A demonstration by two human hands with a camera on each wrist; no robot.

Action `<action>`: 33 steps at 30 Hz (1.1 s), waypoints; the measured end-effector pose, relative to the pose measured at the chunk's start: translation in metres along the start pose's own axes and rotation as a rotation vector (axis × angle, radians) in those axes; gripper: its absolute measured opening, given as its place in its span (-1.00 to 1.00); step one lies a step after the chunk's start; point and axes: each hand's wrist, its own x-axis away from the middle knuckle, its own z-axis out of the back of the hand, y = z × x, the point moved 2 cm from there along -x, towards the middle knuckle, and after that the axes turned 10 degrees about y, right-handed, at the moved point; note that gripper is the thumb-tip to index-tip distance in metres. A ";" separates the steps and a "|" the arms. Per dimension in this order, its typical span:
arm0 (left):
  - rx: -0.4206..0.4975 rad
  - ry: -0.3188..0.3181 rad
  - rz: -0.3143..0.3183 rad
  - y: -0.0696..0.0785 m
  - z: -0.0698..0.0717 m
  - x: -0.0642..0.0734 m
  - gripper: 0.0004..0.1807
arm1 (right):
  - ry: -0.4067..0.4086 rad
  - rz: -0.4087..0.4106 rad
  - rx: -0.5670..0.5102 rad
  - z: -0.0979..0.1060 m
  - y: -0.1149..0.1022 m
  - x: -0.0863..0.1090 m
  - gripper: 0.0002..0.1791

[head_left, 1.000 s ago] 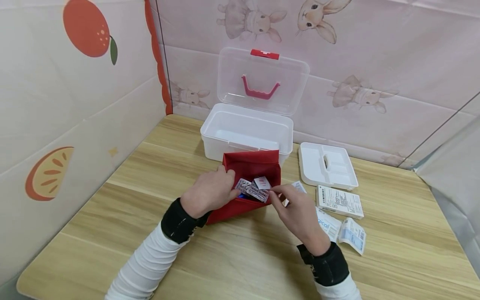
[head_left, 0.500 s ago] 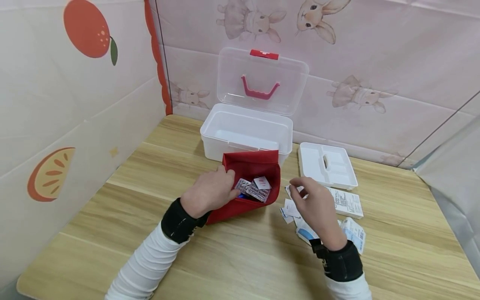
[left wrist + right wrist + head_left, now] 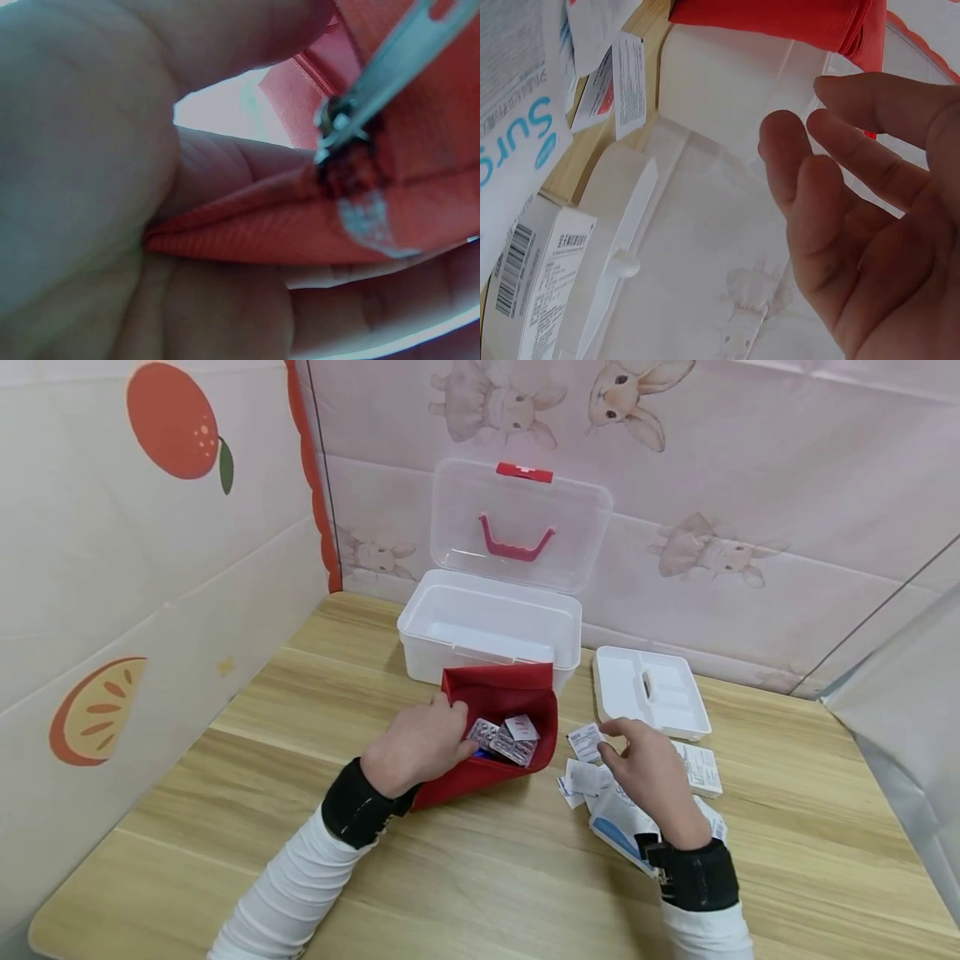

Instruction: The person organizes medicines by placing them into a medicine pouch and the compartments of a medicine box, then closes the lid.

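My left hand [image 3: 416, 747] grips the left edge of a red zippered pouch [image 3: 498, 677], its mouth spread wide. In the left wrist view the pouch's fabric [image 3: 255, 232] lies between thumb and fingers, near a metal zipper pull [image 3: 397, 67]. Silvery blister packs [image 3: 513, 747] and a small white packet [image 3: 521, 727] sit inside the pouch. My right hand [image 3: 652, 781] hovers over loose packets on the table, fingers loosely bent. Nothing lies between those fingers in the right wrist view. A small printed packet [image 3: 585, 742] is close to its fingertips; below lies a larger white-and-blue packet [image 3: 618, 827].
Behind the pouch stands a clear plastic box [image 3: 491, 610], its lid [image 3: 521, 527] raised against the curtain. To the right are a white compartment tray [image 3: 652, 689] and a white medicine carton [image 3: 701, 768]. More small packets [image 3: 577, 781] lie between pouch and right hand.
My right hand has let go of a small item at the pouch's mouth and moved right, over the loose packets. The left hand keeps its grip on the pouch.
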 end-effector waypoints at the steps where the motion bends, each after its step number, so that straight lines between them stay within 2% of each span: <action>1: -0.001 0.000 0.000 0.000 0.000 0.000 -0.50 | -0.009 -0.006 0.004 0.000 0.002 0.000 -0.75; 5: -0.006 0.004 -0.002 -0.001 -0.001 -0.001 -0.50 | -0.063 -0.033 0.011 0.000 0.006 0.001 -0.71; 9: -0.007 0.003 0.003 -0.001 -0.001 0.000 -0.50 | -0.161 -0.056 0.032 -0.005 0.008 0.001 -0.66; 14: -0.010 -0.003 0.004 -0.001 -0.001 0.000 -0.49 | -0.244 -0.054 0.051 -0.010 0.011 0.002 -0.63; 29: -0.019 0.006 -0.006 -0.001 -0.002 -0.001 -0.49 | -0.286 -0.042 0.038 -0.013 0.014 0.004 -0.64; 33: -0.022 0.008 -0.009 -0.001 -0.002 -0.001 -0.49 | -0.322 -0.056 0.044 -0.014 0.015 0.004 -0.62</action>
